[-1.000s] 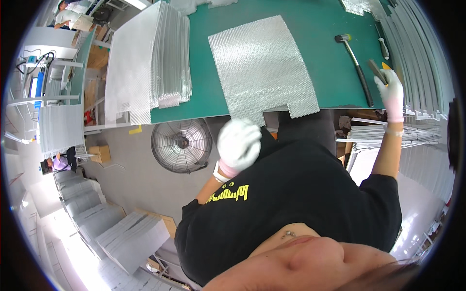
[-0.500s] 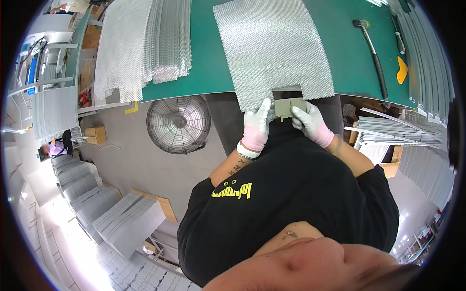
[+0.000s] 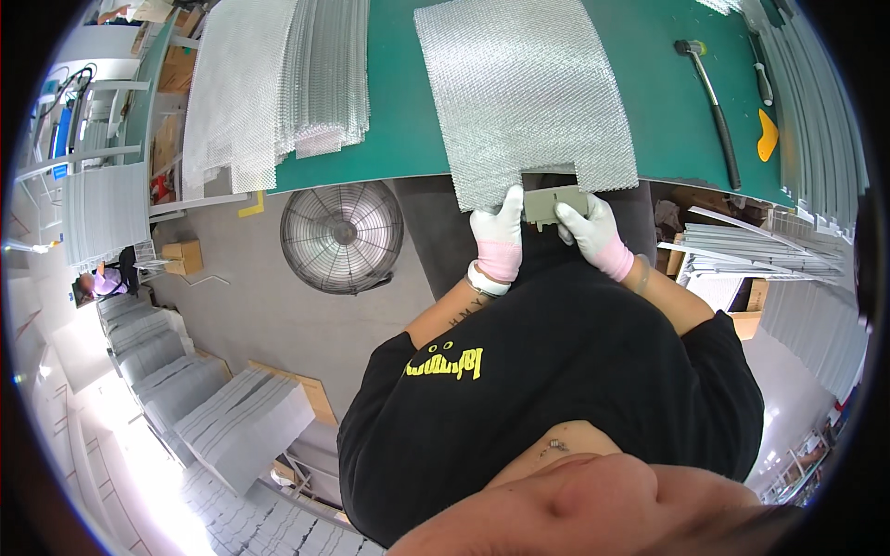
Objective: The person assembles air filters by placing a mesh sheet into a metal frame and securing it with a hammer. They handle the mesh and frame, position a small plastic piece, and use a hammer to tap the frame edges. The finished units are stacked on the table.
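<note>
A silvery expanded-metal mesh sheet [image 3: 528,88] lies on the green tabletop and overhangs its near edge, with a rectangular notch between two tabs. Just below that notch is a small flat grey-green plate [image 3: 547,200] with short prongs on its lower edge. My right hand [image 3: 593,236], in a white and pink glove, pinches the plate's right end, thumb on top. My left hand [image 3: 499,236], gloved alike, is closed at the mesh's left tab beside the plate. Its thumb lies along the tab's inner corner; the other fingers are partly hidden beneath.
Stacked mesh sheets [image 3: 278,83] lie on the table's left. On its right are a hammer [image 3: 716,116], a screwdriver [image 3: 764,83], a yellow curved piece [image 3: 768,136] and grey strips [image 3: 820,120]. A round floor fan [image 3: 342,237] stands below left; metal frames [image 3: 756,246] lie lower right.
My left hand has shifted slightly to the right, turning a little at the wrist. The plate and the mesh have moved only slightly; my right hand stays on the plate.
</note>
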{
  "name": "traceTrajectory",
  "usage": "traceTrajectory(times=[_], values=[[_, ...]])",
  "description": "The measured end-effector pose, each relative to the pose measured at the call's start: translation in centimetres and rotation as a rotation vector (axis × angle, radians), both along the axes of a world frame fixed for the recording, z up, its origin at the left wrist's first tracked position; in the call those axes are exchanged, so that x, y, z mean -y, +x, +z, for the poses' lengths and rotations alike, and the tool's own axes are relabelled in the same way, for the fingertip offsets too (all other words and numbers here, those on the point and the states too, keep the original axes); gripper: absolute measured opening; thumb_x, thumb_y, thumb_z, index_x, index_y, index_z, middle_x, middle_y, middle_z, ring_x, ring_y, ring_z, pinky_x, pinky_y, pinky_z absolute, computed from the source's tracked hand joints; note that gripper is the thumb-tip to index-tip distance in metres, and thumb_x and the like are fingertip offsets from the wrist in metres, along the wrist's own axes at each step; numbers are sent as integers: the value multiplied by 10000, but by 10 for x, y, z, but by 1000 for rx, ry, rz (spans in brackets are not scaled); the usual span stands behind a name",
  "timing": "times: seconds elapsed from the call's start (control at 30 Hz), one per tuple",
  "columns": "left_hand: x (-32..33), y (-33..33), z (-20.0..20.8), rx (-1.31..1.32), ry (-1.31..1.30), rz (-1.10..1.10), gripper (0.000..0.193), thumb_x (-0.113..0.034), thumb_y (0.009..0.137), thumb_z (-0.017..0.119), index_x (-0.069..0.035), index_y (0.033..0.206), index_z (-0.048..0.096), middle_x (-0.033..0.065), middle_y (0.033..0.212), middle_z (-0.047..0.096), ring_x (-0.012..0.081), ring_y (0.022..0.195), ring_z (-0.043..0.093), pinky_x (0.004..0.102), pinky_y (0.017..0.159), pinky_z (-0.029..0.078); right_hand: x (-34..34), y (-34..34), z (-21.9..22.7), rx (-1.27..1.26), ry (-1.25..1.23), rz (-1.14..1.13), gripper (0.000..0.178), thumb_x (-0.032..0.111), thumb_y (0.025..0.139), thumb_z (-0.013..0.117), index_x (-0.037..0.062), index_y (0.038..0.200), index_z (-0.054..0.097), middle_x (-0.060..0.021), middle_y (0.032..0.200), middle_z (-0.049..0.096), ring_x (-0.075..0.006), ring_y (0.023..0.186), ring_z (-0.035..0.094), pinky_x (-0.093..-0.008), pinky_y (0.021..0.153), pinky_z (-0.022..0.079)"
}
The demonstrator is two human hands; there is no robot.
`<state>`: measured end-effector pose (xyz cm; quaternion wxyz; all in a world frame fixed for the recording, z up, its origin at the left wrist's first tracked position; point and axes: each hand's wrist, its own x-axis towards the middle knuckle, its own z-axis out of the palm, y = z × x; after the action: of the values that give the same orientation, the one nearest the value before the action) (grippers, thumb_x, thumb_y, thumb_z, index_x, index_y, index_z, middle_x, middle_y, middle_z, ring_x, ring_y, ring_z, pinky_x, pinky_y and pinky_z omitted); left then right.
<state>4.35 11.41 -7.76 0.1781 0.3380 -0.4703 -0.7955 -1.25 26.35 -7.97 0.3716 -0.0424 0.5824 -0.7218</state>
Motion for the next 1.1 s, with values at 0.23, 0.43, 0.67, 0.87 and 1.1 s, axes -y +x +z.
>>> traceTrajectory(times=[0.23, 0.43, 0.67, 0.87, 1.1], values=[[0, 3, -2, -33, 26, -41, 129, -110, 952, 635, 7, 930, 684, -13, 858, 653, 54, 754, 573, 247, 674, 468, 0, 0, 3, 38, -30, -22, 232, 222, 984, 605, -6, 1000, 644, 15, 695, 578, -55, 569, 492, -221, 532, 417], [1, 4, -10, -109, 35, -72, 143, -116, 967, 620, 3, 1033, 664, 1, 936, 655, 68, 812, 583, 260, 727, 481, 1, -1, -2, -52, -15, 5, 234, 215, 972, 623, -9, 1039, 631, 14, 736, 598, -41, 582, 495, -219, 533, 426], [6, 11, 2, -91, 359, -129, 219, -208, 979, 622, 2, 1037, 649, 63, 953, 675, 159, 838, 647, 342, 779, 532, 8, 9, 13, -113, 97, -148, 197, 172, 953, 633, -6, 1039, 631, 17, 763, 611, -25, 603, 503, -207, 535, 432], [7, 11, 12, -90, 325, -155, 255, -231, 985, 612, 20, 1015, 645, 101, 940, 678, 187, 839, 656, 364, 783, 533, 2, 2, 17, -134, 118, -40, 209, 161, 945, 634, -9, 1066, 622, 13, 768, 606, -36, 606, 506, -210, 552, 442], [13, 16, 1, -88, 374, -195, 350, -303, 1014, 554, 37, 1048, 631, 148, 1020, 660, 221, 943, 641, 377, 842, 513, -1, 10, -2, -19, -66, 90, 285, 232, 940, 681, -6, 1086, 626, 12, 790, 605, -47, 648, 521, -213, 604, 453]])
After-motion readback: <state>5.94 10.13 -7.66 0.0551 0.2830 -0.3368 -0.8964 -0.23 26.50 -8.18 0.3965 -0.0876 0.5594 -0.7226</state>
